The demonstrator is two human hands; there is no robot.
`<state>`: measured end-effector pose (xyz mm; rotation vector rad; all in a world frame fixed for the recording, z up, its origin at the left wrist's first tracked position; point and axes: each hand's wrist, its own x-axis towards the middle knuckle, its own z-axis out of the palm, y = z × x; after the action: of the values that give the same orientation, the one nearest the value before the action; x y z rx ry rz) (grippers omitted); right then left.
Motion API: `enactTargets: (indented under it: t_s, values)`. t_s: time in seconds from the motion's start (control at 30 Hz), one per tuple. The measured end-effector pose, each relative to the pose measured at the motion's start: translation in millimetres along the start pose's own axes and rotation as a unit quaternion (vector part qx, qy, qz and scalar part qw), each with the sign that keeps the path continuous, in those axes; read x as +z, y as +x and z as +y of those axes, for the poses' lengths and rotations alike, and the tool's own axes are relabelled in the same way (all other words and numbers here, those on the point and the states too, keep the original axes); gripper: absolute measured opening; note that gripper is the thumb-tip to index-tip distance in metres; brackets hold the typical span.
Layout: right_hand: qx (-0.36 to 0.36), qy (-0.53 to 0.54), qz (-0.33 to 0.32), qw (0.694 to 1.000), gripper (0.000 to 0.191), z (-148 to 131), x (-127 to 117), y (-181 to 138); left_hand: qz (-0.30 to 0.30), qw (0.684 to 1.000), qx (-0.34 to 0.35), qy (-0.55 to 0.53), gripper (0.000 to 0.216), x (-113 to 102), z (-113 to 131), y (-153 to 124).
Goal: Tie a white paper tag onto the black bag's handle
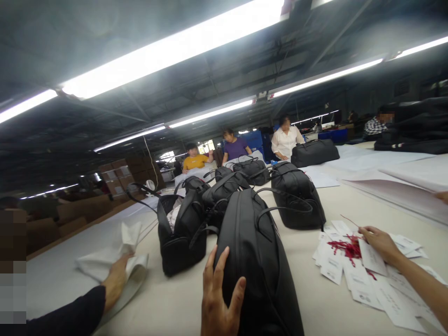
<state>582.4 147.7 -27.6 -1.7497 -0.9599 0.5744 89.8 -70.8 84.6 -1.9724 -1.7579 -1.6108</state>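
My left hand point(220, 296) rests with spread fingers against the end of a black handbag point(250, 242), which lies right in front of me with its zip and strap upward. Over on the right, my right hand point(380, 242) pinches a white hang tag point(371, 256) by its string. Beneath it is a spread of similar white tags point(360, 282) with tangled red strings point(350, 247). An open black bag point(182, 233) with pale stuffing stands to the left of the handbag. Another black bag point(297, 196) is behind it on the right.
A co-worker's hand point(117, 277) in a dark sleeve grips pale sheet material point(135, 270) at left. More black bags point(227, 184) and white sheets point(402, 182) lie along the table point(304, 280). Several people are around the far side; another hand point(443, 196) shows at the right edge.
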Motion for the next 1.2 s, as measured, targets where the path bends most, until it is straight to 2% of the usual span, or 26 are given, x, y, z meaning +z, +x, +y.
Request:
enactTargets:
  t_s: [0.1, 0.27, 0.33, 0.57, 0.73, 0.8, 0.9, 1.03, 1.13, 1.2]
  values:
    - [-0.006, -0.002, -0.019, 1.0, 0.019, -12, -5, 0, 0.003, 1.0, -0.003, -0.001, 0.046, 0, 1, 1]
    - [-0.025, 0.034, -0.044, 0.998, 0.019, -43, -15, -11, -0.027, 1.0, 0.001, 0.002, 0.048, -6, 1, 2]
    - [-0.047, 0.065, -0.077, 0.994, 0.018, -57, -20, -17, -0.039, 0.999, 0.004, 0.009, 0.051, -8, 0, 4]
    - [-0.126, 0.134, -0.152, 0.971, 0.051, -107, -42, -41, -0.054, 0.998, 0.006, 0.01, 0.055, -8, -4, 11]
    - [-0.209, 0.141, -0.159, 0.954, 0.058, -138, -40, -76, -0.04, 0.999, -0.009, -0.003, 0.053, -7, 3, 8]
    - [-0.231, 0.127, -0.177, 0.948, 0.058, -144, -29, -93, -0.035, 0.999, -0.02, -0.023, 0.053, -8, 5, 7]
    - [-0.227, 0.101, -0.243, 0.938, 0.056, -142, 0, -122, -0.02, 0.993, -0.069, -0.094, 0.054, -11, 1, 7]
    - [-0.188, 0.181, -0.302, 0.917, 0.057, -118, 55, -167, -0.012, 0.962, -0.162, -0.22, 0.058, -11, -20, 11]
    - [-0.156, 0.241, -0.314, 0.905, 0.06, -96, 98, -201, -0.025, 0.923, -0.23, -0.307, 0.064, -4, -43, 12]
    - [-0.14, 0.245, -0.284, 0.916, 0.062, -86, 121, -225, -0.035, 0.915, -0.256, -0.311, 0.065, 4, -57, 9]
